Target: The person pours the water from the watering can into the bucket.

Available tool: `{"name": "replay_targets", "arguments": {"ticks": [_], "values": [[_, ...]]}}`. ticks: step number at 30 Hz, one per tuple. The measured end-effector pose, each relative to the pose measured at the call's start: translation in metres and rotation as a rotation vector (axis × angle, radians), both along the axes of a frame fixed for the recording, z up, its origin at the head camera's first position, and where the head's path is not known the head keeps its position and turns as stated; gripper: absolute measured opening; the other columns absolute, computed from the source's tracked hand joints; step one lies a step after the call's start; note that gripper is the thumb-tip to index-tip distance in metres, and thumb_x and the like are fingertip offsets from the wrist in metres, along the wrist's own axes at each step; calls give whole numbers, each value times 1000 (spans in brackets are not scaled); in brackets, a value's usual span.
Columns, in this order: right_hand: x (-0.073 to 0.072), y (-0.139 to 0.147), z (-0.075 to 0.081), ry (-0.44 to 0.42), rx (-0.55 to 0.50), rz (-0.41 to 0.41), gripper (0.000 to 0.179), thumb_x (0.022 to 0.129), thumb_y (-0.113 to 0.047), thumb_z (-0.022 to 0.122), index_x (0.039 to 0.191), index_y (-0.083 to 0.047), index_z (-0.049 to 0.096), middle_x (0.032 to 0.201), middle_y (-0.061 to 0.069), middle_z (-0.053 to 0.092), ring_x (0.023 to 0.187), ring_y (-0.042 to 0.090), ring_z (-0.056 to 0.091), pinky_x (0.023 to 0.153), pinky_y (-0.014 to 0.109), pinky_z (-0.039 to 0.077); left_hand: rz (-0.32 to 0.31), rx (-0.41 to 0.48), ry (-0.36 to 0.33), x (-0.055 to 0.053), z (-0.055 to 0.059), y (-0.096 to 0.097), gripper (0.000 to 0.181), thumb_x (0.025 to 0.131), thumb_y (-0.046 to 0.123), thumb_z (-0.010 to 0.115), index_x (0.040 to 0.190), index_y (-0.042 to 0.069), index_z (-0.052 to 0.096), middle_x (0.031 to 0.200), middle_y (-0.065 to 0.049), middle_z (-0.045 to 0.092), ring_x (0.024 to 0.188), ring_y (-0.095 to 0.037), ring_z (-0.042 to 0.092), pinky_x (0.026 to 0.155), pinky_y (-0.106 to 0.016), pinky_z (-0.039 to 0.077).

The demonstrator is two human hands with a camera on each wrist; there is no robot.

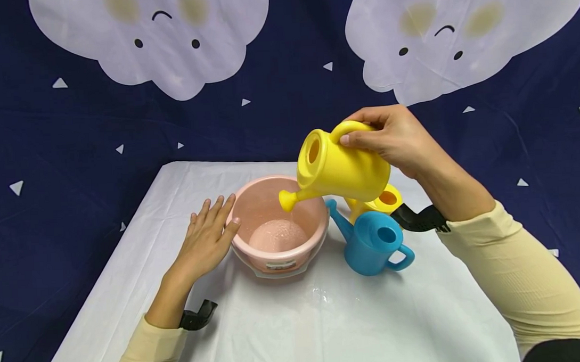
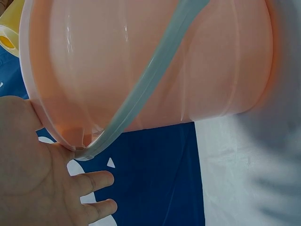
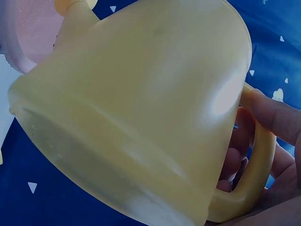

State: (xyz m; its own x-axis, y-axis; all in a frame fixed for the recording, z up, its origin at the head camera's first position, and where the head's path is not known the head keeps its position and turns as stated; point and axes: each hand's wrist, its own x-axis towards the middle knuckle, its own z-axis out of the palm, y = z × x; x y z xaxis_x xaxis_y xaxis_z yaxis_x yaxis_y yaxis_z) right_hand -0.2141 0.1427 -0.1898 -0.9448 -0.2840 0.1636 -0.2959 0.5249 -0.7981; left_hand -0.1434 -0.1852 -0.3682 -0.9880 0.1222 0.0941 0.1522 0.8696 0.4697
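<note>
My right hand [image 1: 394,137] grips the handle of a yellow watering can [image 1: 352,171], which is raised and tilted so its spout head [image 1: 287,200] points down over a pink bucket [image 1: 243,204]. Fine drops fall from the spout, and rippling water [image 1: 278,235] lies in the bucket's bottom. In the right wrist view the fingers [image 3: 235,160] pass through the can's handle [image 3: 263,160]. My left hand [image 1: 207,234], fingers straight, rests against the bucket's left rim. The left wrist view has the bucket wall [image 2: 211,70] with its pale grey handle [image 2: 146,87] hanging down.
A blue watering can [image 1: 371,247] stands right of the bucket, spout towards it. Behind it, partly hidden, is a second yellow watering can [image 1: 388,196]. Small wet drops [image 1: 323,297] lie on the white tablecloth [image 1: 276,330]. A dark blue cloud-patterned curtain [image 1: 290,42] hangs behind.
</note>
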Motion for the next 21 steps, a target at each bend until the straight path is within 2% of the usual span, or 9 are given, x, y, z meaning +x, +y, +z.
{"name": "replay_targets", "arguments": {"ticks": [21], "values": [[-1,-11,5,18,69,4,30,82,-31,74,104,-12,71,93,4,68,82,21,60,70,22,54,-5,-7,-6,-1,2,0,59,99,55,21,152,33,8,160,-10,12,148,-35,-2,114,-65,0]]}}
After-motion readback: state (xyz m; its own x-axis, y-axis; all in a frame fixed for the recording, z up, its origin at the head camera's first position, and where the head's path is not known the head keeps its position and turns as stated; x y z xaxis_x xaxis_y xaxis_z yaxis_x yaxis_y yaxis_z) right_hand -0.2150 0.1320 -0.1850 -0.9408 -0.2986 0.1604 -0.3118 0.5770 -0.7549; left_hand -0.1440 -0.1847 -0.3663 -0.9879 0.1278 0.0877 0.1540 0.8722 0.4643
